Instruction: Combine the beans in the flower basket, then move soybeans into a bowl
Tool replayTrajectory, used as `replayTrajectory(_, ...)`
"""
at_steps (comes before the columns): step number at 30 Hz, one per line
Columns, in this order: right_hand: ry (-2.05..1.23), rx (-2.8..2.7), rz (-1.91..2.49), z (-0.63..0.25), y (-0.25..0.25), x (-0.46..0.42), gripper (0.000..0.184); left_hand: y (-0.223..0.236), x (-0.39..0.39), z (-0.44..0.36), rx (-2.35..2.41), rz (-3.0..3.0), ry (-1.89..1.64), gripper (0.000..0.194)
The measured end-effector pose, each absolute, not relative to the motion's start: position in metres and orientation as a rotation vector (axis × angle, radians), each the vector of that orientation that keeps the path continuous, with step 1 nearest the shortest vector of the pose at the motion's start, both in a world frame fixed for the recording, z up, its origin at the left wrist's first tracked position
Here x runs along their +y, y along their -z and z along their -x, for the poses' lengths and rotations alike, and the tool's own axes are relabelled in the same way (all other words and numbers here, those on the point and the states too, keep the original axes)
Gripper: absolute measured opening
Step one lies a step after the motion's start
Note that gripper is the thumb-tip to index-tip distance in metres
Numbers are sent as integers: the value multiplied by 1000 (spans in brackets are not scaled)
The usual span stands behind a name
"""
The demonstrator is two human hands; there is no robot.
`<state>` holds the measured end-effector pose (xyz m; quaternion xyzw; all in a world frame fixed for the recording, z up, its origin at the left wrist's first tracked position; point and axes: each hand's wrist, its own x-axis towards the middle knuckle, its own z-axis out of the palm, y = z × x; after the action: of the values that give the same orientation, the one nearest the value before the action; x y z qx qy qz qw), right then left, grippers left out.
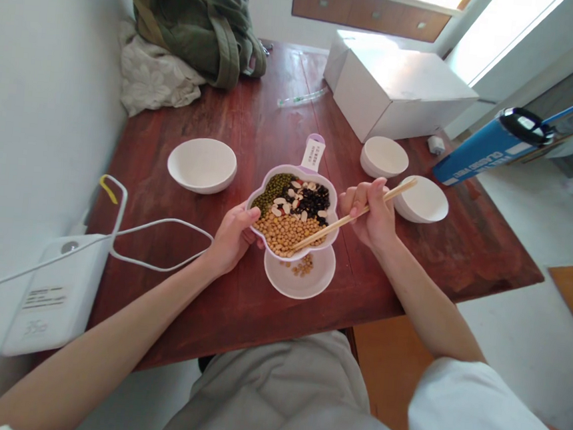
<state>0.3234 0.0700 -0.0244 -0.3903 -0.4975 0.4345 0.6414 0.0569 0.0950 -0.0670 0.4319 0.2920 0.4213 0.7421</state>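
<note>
My left hand (234,237) grips the left rim of a flower-shaped dish (336,209) with a labelled handle, thumb over its edge. Inside lie green mung beans (270,192), black beans (315,199), pale peanuts (281,206) and yellow soybeans (285,232). My right hand (371,212) is closed around a pair of wooden chopsticks (354,215), whose tips touch the soybeans near the dish's front edge. Partly beneath that edge is a white bowl (297,288) with some soybeans in it. The dish appears held above this bowl.
White bowls stand at the left (203,165) and right (422,200), beside another bowl (384,158). A white box (403,85), a blue bottle (493,149) and a green bag (198,20) are farther back. A white cable (165,220) runs to a power bank (59,295) at left.
</note>
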Motion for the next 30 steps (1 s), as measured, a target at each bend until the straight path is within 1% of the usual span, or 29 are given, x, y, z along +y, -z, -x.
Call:
replayTrajectory(4, -1038, -1140, 848, -322, 25, 68, 82, 67, 95, -56, 656, -938, -921, 50)
replayTrajectory(9, -1062, -1081, 782, -326, 23, 70, 79, 68, 94, -56, 645, -939, -917, 55)
replayTrajectory(13, -1016, -1123, 787, -325, 24, 70, 76, 66, 95, -57, 632, -947, -922, 56)
replayTrajectory(20, -1039, -1146, 781, -320, 26, 68, 80, 68, 95, -58, 612, -948, -927, 55)
replayTrajectory(26, -1049, -1077, 759, -326, 23, 71, 80, 65, 94, -57, 620, -966, -920, 48)
replayTrajectory(30, -999, -1113, 764, -326, 24, 70, 80, 64, 94, -58, 613, -949, -929, 49)
